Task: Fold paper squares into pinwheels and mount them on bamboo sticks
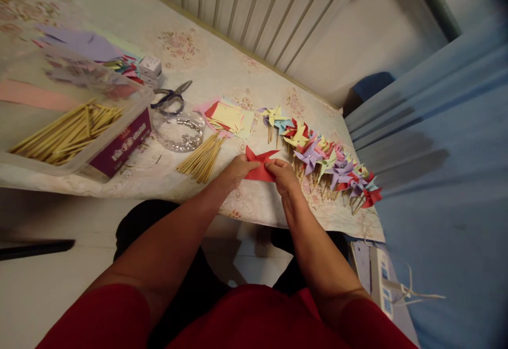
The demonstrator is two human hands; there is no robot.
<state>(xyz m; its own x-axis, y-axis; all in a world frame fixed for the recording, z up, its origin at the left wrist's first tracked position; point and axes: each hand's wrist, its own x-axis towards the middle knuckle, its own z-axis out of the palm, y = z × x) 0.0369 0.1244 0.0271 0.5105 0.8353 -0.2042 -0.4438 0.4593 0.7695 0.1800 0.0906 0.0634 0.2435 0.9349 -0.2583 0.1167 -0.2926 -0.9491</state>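
While both hands meet over the near edge of the table, a piece of red paper sits between them, partly folded so that pointed flaps stick up and away from the person. The left hand pinches the paper's left side, thumb on top and the fingers curled under or behind it. The right hand grips the right side the same way, its fingertips pressed onto the red sheet near the middle. Both hands are closed on the paper; it lies low over the patterned tablecloth, though whether it touches the cloth cannot be told.

Just left of the left hand lies a loose bundle of wooden sticks, fanned out on the cloth. Beyond the paper, farther from the person, is a small stack of coloured paper squares, yellow on top with red and pink showing beneath. To the right of the right hand a long row of finished paper pinwheels on sticks runs along the table toward its right edge, in yellow, red, purple, pink and blue.

Farther left stands a round clear container holding small shiny bits, with a pair of scissors just behind it. A clear plastic box with a purple label holds many more sticks. Sheets of purple paper and a small white box lie at the far left. A blue curtain hangs at the right.
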